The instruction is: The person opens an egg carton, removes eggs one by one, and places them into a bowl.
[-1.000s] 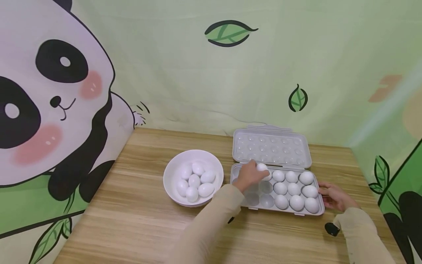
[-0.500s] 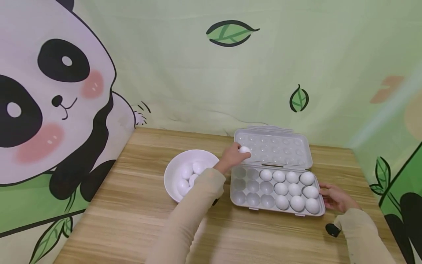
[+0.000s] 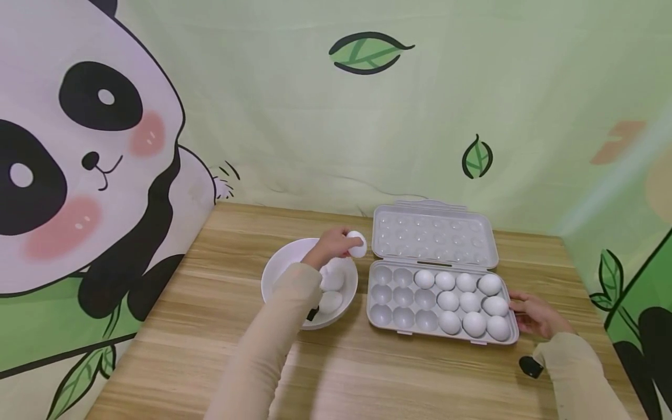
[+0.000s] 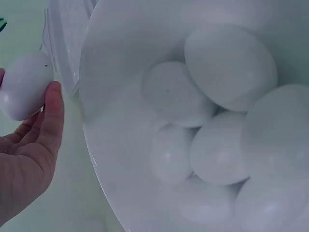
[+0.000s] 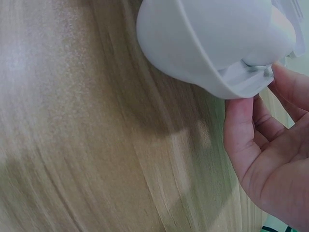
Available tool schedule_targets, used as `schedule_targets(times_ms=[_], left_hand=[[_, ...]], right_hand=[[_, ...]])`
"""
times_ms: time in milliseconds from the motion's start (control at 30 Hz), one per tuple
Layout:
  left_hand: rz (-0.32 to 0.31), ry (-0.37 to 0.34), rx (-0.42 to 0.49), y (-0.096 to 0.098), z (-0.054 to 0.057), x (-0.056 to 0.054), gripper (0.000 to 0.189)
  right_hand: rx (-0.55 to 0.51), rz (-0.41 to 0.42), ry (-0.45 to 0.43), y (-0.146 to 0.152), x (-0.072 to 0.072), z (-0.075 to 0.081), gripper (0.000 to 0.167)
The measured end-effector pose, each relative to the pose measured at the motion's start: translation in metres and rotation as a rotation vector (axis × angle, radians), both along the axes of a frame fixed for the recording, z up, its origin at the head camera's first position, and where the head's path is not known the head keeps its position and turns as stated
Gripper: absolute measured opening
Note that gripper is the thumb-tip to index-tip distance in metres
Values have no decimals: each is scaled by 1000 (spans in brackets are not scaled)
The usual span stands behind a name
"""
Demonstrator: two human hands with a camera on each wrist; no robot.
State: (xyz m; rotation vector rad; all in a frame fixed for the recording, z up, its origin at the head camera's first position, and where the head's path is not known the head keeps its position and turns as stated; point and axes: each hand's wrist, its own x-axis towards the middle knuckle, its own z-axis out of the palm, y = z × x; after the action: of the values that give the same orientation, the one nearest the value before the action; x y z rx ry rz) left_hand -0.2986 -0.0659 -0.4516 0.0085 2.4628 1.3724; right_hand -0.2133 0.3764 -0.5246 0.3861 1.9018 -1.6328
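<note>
Head view: you had your left hand (image 3: 333, 242) at centre frame, above the upper right rim of the white bowl (image 3: 270, 279), its thumb and fingers pinching one held egg (image 3: 359, 251). That egg was raised between the bowl and the open lid (image 3: 436, 236) of the egg carton (image 3: 381, 315). The carton lay at right of centre with ten seated eggs (image 3: 469, 301), in rows of four, three and three, grouped toward its right end. Your right hand (image 3: 538, 315) was at the carton's right end. Bowl eggs (image 3: 332, 281) were partly hidden by your left sleeve (image 3: 273, 326). The wood-grain table (image 3: 336, 373) filled the lower frame, with a panda-printed backdrop (image 3: 420, 128) behind.

Left wrist view: your left hand entered at left, gripping the held egg in the upper left, outside the bowl's rim. The bowl eggs were clustered from centre to right, touching one another.

Right wrist view: at upper right, your right hand gripped the carton's edge, digits on both sides of it.
</note>
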Motion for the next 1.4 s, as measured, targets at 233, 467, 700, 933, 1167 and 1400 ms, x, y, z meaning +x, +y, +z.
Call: schedule_targets(times_ms=[233, 467, 700, 933, 1167, 1400], left_hand=[[43, -151, 31, -25, -3, 5, 23], [87, -125, -101, -34, -13, 6, 25], [79, -71, -278, -36, -20, 5, 23], [86, -49, -306, -37, -25, 10, 25], [93, -15, -322, -37, -27, 13, 36], [81, 19, -321, -36, -29, 15, 31]], right_hand=[[-3, -4, 0, 1, 0, 0, 37], [17, 11, 9, 1, 1, 0, 44], [11, 12, 8, -1, 2, 1, 44], [-1, 3, 0, 0, 1, 1, 44], [-27, 11, 1, 1, 0, 1, 17], [-9, 0, 0, 0, 1, 1, 26]])
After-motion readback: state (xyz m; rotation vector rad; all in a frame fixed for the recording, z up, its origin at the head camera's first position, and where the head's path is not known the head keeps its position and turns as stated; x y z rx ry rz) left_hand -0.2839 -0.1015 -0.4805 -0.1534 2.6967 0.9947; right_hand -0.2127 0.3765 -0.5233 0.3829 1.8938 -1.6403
